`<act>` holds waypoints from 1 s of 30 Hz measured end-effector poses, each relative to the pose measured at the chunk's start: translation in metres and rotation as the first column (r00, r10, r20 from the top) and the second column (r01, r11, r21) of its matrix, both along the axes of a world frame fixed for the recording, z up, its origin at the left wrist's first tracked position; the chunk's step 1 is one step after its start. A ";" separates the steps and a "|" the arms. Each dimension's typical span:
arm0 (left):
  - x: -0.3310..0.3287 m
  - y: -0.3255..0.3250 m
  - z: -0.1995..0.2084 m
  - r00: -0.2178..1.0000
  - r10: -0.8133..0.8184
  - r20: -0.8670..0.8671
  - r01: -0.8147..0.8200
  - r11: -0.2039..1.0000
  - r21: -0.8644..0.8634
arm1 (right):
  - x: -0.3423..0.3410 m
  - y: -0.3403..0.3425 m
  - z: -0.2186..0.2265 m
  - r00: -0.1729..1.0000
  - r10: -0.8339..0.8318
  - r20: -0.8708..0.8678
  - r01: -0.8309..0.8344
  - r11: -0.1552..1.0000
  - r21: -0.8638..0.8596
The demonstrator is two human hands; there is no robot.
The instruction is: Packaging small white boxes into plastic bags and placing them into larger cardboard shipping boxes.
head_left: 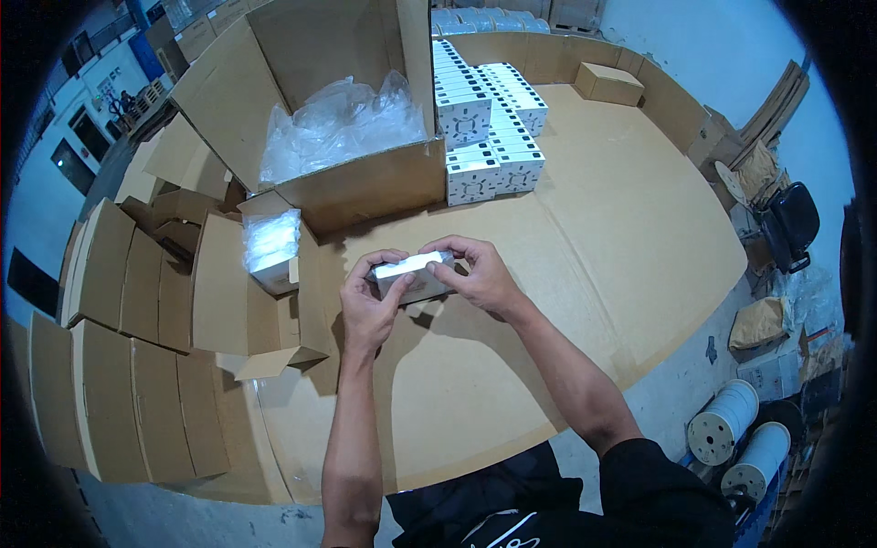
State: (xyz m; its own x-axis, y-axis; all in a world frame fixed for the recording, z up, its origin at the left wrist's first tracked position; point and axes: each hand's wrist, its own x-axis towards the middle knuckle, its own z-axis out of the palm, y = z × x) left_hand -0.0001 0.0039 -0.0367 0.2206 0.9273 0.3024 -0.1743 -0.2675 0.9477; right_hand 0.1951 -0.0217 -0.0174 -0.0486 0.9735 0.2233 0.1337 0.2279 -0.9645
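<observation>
A small white box (422,289) is held between my two hands above the cardboard-covered table. My left hand (367,300) grips its left end, and my right hand (480,277) grips the right end, both thumbs lying on the near top edge. Part of the box is hidden by my fingers. Just left of my left hand, an open cardboard carton (312,285) holds white boxes in clear plastic wrap (272,242). Beyond my hands stands a large open carton (375,194) with crumpled clear plastic bags (343,123) inside.
Stacked white printed boxes (466,121) stand right of the large carton. Several open brown cartons (110,274) line the left side. A small closed carton (608,84) sits at the far right by the table's raised cardboard border (671,100). Cable spools (722,420) are on the right floor.
</observation>
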 end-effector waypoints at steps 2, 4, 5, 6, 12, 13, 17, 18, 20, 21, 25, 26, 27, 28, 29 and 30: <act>0.000 0.001 -0.002 0.999 -0.001 0.048 0.003 0.998 -0.062 | 0.001 -0.001 0.005 0.998 0.035 -0.048 -0.041 0.991 -0.124; -0.001 0.003 -0.005 0.999 0.010 0.040 -0.008 0.998 -0.068 | -0.001 0.004 -0.003 0.998 0.033 -0.056 -0.036 0.998 -0.053; -0.001 0.004 -0.007 0.999 0.010 0.042 -0.007 0.998 -0.070 | -0.002 0.004 -0.001 0.998 0.026 -0.060 -0.025 1.000 0.016; -0.001 0.005 -0.008 1.000 0.032 0.000 -0.031 0.997 -0.076 | -0.001 0.004 0.002 0.998 0.026 -0.057 -0.025 1.000 0.014; 0.001 0.006 -0.015 1.000 0.022 -0.004 -0.023 0.993 -0.116 | 0.012 0.007 0.018 0.944 0.009 0.330 -0.049 0.992 0.113; 0.001 0.006 -0.018 1.000 0.006 0.005 -0.005 0.993 -0.119 | 0.013 0.007 0.022 0.898 -0.003 0.440 -0.056 0.991 0.121; -0.001 0.005 -0.022 1.000 -0.001 -0.022 -0.002 0.992 -0.126 | 0.003 0.007 0.038 0.843 0.034 0.537 -0.106 0.989 0.105; 0.000 0.004 -0.023 1.000 0.004 -0.022 -0.007 0.992 -0.126 | 0.003 0.010 0.038 0.842 0.038 0.538 -0.111 0.988 0.105; 0.001 0.003 -0.025 1.000 0.023 -0.011 -0.024 0.997 -0.080 | 0.004 0.015 0.037 0.807 0.046 0.588 -0.127 0.987 0.098; 0.000 0.003 -0.026 0.998 0.045 -0.042 -0.047 0.997 -0.054 | 0.003 0.014 0.038 0.805 0.046 0.591 -0.130 0.986 0.101; -0.012 -0.018 -0.028 0.978 0.115 -0.172 -0.126 0.991 -0.053 | 0.002 0.016 0.040 0.802 0.017 0.597 -0.095 0.990 0.101; -0.016 -0.029 -0.021 0.945 0.212 -0.248 -0.204 0.977 0.061 | 0.001 0.017 0.041 0.803 -0.008 0.596 -0.061 0.994 0.095; -0.020 -0.042 -0.015 0.898 0.314 -0.308 -0.269 0.946 0.179 | 0.003 0.017 0.040 0.801 -0.008 0.598 -0.062 0.993 0.096; -0.026 -0.055 -0.012 0.898 0.316 -0.305 -0.272 0.945 0.180 | 0.004 0.019 0.039 0.816 -0.035 0.577 -0.016 0.996 0.083; -0.036 -0.070 -0.009 0.849 0.293 -0.439 -0.238 0.955 0.176 | 0.003 0.021 0.037 0.830 -0.059 0.554 0.023 0.997 0.071; -0.044 -0.085 -0.007 0.782 0.265 -0.564 -0.207 0.964 0.166 | -0.001 0.023 0.036 0.830 -0.053 0.555 0.014 0.997 0.075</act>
State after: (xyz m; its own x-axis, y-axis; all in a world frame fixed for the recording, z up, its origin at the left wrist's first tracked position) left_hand -0.0443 -0.0810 -0.0441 0.1584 0.9487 0.2738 0.4761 -0.3163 0.8206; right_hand 0.1940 0.0016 0.0185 -0.1509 0.9612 0.2310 0.6514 0.2725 -0.7082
